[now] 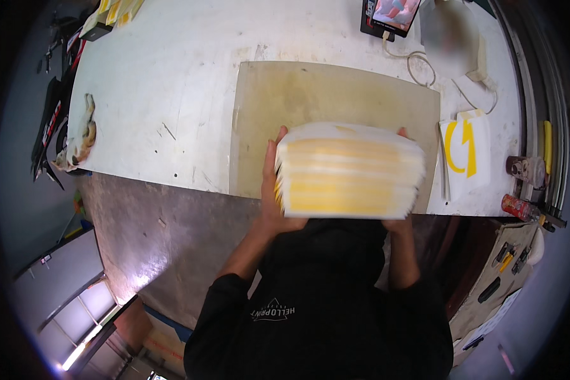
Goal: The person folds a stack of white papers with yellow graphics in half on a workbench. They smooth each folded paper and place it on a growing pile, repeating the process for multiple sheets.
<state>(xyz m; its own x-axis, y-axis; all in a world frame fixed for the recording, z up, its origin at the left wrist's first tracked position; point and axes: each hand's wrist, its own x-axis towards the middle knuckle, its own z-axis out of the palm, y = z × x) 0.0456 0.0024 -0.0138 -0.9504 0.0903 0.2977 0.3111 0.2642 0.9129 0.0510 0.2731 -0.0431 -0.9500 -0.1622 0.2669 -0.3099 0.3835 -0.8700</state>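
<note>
A thick stack of white sheets with yellow print point(348, 172) is held upright in front of my body, over the near edge of the table. Motion blurs its face. My left hand point(273, 201) grips its left side, the thumb side showing along the edge. On the other side my right hand point(399, 224) holds the stack, mostly hidden behind it; a few fingertips and the heel of the hand show. Beneath and beyond the stack lies a greyish-yellow cutting mat point(323, 92).
The white table point(164, 82) bears a phone on a stand point(394, 14) with a cable. White sheets with yellow shapes point(467, 149) lie right, near a cup point(524, 170) and red can point(518, 206). A cat point(84, 142) lies at the left edge. Tools rest on a cabinet point(487, 272).
</note>
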